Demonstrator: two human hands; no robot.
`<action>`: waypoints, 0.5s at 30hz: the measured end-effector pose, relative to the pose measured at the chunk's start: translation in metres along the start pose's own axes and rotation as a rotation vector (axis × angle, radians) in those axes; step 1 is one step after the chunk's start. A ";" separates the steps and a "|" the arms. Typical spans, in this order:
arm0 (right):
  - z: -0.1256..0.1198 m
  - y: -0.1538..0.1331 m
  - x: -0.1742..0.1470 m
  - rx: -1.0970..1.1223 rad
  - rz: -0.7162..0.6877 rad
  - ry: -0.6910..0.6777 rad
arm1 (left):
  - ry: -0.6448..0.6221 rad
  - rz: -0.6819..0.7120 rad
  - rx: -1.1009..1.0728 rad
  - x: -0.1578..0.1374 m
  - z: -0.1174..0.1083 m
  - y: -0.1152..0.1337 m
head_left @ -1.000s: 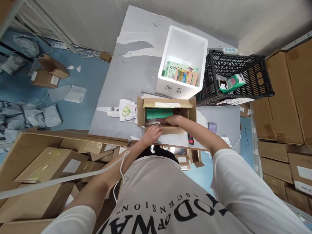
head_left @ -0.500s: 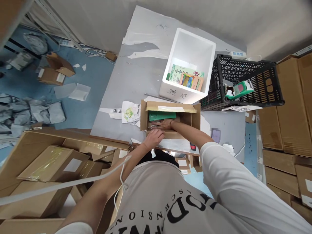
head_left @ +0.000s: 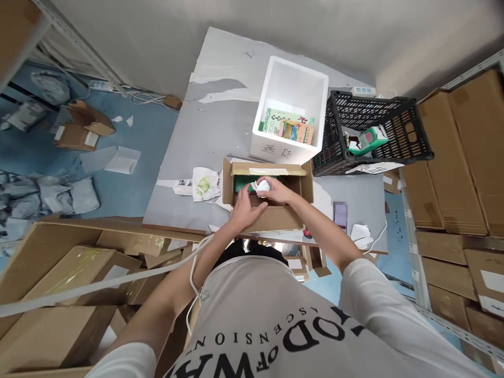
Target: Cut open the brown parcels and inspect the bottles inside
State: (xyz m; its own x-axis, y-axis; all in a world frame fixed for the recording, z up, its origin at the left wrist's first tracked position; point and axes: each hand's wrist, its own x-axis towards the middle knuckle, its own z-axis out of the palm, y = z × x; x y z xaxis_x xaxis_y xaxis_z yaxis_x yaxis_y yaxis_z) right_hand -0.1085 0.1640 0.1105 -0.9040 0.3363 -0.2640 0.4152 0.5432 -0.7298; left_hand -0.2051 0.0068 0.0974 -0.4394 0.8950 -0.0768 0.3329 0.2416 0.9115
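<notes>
An open cardboard box (head_left: 275, 224) stands at the near edge of the table, its flaps spread. Inside it, toward the back, lies a green box (head_left: 241, 182), partly covered by my hands. My right hand (head_left: 277, 191) is closed on a crumpled white paper (head_left: 263, 186) over the box's opening. At the box's front left side is my left hand (head_left: 244, 211), its thumb and fingers apart. Its fingertips come close to the paper; whether they touch it I cannot tell.
Behind the box stands a white foam box (head_left: 283, 152) with booklets in it. A black plastic crate (head_left: 334, 165) holding a green carton (head_left: 368, 140) is to its right. Crumpled paper (head_left: 205, 185) lies left. Large cartons (head_left: 98, 262) crowd the near left; a white cable (head_left: 118, 281) crosses there.
My right hand has come up from inside the cardboard box with crumpled white paper in it. My left hand has moved up to the box's opening, and its fingers have spread.
</notes>
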 end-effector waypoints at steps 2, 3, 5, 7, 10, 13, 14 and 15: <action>-0.003 -0.022 -0.021 0.128 -0.038 0.153 | -0.057 -0.085 -0.274 0.010 0.006 0.016; -0.003 -0.033 -0.030 0.137 -0.075 0.206 | -0.076 -0.107 -0.406 0.015 0.007 0.024; -0.003 -0.051 -0.044 0.102 -0.136 0.259 | -0.067 -0.123 -0.585 0.021 0.000 0.036; -0.009 -0.059 -0.054 0.066 -0.137 0.258 | 0.008 -0.097 -0.578 0.024 -0.024 0.038; -0.030 -0.050 -0.054 -0.059 0.001 0.187 | 0.275 -0.006 -0.230 0.028 -0.089 0.012; -0.049 -0.028 -0.034 -0.391 0.279 -0.123 | 0.391 -0.119 0.314 0.036 -0.148 -0.047; -0.052 -0.022 -0.024 -0.477 0.358 -0.231 | 0.313 -0.189 0.458 0.039 -0.159 -0.069; -0.053 -0.017 -0.013 -0.533 0.405 -0.313 | 0.210 -0.255 0.556 0.043 -0.164 -0.090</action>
State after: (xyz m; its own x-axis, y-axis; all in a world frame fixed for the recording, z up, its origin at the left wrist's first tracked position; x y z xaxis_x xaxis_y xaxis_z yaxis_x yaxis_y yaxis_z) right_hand -0.0986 0.1916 0.1597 -0.6227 0.3979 -0.6738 0.6439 0.7497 -0.1524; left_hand -0.3907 -0.0382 0.0782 -0.6967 0.7053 -0.1310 0.5546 0.6454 0.5253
